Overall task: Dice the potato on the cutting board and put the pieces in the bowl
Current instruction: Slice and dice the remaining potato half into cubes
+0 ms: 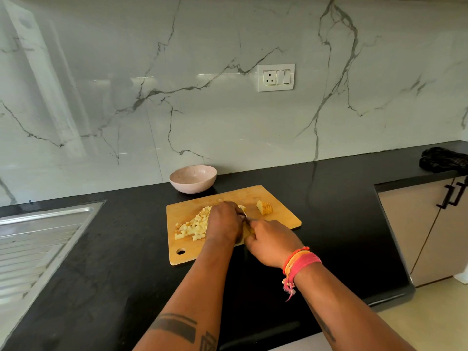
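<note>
1. The left hand (224, 221) lay curled, knuckles up, over potato on the cutting board (228, 198).
2. The right hand (272, 243) gripped a knife (245, 218), mostly hidden.
3. Diced pieces (193, 226) were piled left; the bowl (193, 178) stood behind.

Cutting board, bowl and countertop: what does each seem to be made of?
Cutting board: likely wood or bamboo, matte tan with knife marks. Bowl: perhaps ceramic or melamine, pale pink, faintly speckled. Countertop: apparently polished black stone, showing faint reflections.

No text that can be read, no label, no brand, no number, no sign on any thing in view
</note>
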A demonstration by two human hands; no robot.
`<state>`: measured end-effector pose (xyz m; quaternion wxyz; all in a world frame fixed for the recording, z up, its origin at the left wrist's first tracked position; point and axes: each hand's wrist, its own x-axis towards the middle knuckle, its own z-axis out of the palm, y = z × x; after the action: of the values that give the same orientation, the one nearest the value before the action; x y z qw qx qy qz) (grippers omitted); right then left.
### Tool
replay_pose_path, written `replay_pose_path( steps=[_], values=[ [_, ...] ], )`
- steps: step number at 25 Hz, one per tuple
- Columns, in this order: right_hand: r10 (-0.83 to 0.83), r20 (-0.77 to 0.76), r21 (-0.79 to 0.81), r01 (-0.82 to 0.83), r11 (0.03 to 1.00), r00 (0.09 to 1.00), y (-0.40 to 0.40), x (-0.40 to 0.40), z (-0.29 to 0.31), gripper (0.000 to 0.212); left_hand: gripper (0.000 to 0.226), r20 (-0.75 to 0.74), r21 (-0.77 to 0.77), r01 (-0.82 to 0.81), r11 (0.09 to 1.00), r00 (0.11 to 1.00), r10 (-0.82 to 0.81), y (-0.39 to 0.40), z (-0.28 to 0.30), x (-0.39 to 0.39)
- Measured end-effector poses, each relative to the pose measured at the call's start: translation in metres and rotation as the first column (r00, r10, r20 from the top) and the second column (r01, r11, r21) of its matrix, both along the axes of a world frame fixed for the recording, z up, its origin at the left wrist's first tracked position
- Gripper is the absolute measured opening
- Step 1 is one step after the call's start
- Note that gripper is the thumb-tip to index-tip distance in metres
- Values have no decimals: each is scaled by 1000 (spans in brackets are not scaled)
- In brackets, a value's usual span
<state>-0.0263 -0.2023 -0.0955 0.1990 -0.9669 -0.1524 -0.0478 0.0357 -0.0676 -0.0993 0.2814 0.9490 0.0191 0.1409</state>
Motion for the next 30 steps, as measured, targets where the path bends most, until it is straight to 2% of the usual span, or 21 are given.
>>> replay_pose_path(
  steps=[5, 8, 13, 15, 18, 19, 25, 30],
  values=[
    [-18, 36, -3, 18, 1000, 999, -11, -27, -7, 52, 11, 1, -23, -7, 1000, 1000, 7, -1, 1, -3],
    [-60, 44, 77, 57, 995, 997, -15, -39, -7, 53, 14, 4, -28, -20, 999, 1000, 20, -2, 1, -5],
    [-118, 76, 248, 96, 964, 990, -17, -28, 4, 56, 35, -27, -68, -15, 998, 1000, 13, -7, 7, -8],
    [-151, 83, 277, 123, 953, 985, -18, -17, 8, 55, 47, -27, -13, 39, 999, 999, -40, -10, 5, -7],
    [-159, 46, 295, 139, 945, 986, -18, -11, 7, 52, 52, -72, 158, 91, 983, 994, -80, -13, 3, -5],
    [-151, 23, 301, 137, 944, 988, -18, -12, 5, 52, 50, -75, 174, 96, 980, 994, -84, -12, 1, -4],
    [-145, -18, 316, 143, 938, 989, -22, -12, -3, 51, 31, -48, 64, 135, 989, 990, -132, -5, -3, -1],
    [-152, -35, 210, 156, 965, 988, -17, -9, -2, 50, 57, -55, 68, 109, 992, 993, -105, -5, -2, 0]
  ],
)
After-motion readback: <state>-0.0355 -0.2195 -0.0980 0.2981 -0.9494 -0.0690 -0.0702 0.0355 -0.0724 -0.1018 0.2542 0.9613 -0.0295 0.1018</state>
